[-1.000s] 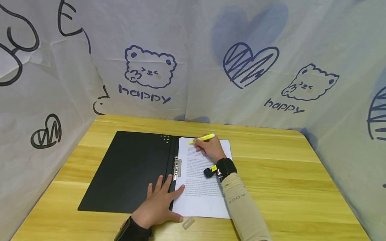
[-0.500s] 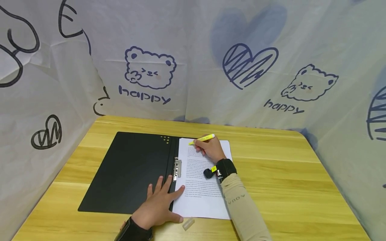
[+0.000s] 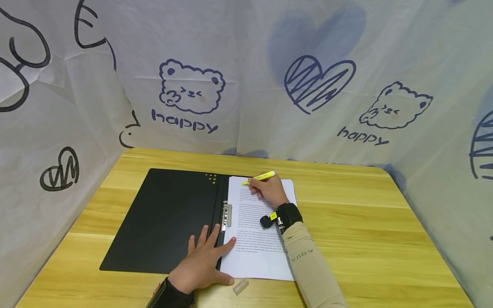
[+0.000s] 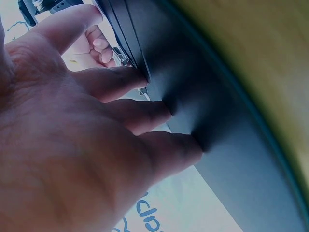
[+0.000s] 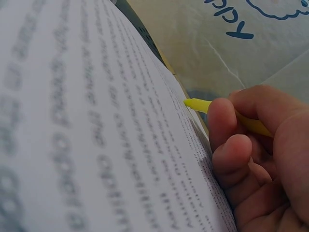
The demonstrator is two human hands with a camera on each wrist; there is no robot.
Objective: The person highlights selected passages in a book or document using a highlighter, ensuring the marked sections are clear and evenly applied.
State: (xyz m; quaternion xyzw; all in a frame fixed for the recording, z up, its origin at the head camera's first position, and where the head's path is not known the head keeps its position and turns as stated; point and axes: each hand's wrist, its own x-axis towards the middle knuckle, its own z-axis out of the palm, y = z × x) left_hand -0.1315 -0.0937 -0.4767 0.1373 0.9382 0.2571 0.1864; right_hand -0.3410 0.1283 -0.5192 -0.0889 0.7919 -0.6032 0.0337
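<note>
A black folder (image 3: 165, 218) lies spread on the table, with printed paper (image 3: 250, 261) on its right side beside a metal clip (image 3: 226, 215). My right hand (image 3: 271, 189) pinches a yellow highlighter (image 3: 263, 176) between thumb and fingers, its tip at the top left of the text. In the right wrist view the highlighter (image 5: 253, 125) points at the page's upper lines. Splayed fingers of my left hand (image 3: 202, 261) rest on the folder's lower spine area, with the thumb near the paper's lower left corner. In the left wrist view fingertips (image 4: 193, 145) press the black cover.
A small translucent cap (image 3: 240, 286) lies on the table just below the paper, near my left thumb. The wooden table (image 3: 354, 231) extends to the right of the folder. White cloth (image 3: 250, 98) with drawn bears and hearts hangs behind and at the sides.
My right hand and the highlighter have shifted very slightly to the right over the past half second. The left hand, folder and cap stay in place.
</note>
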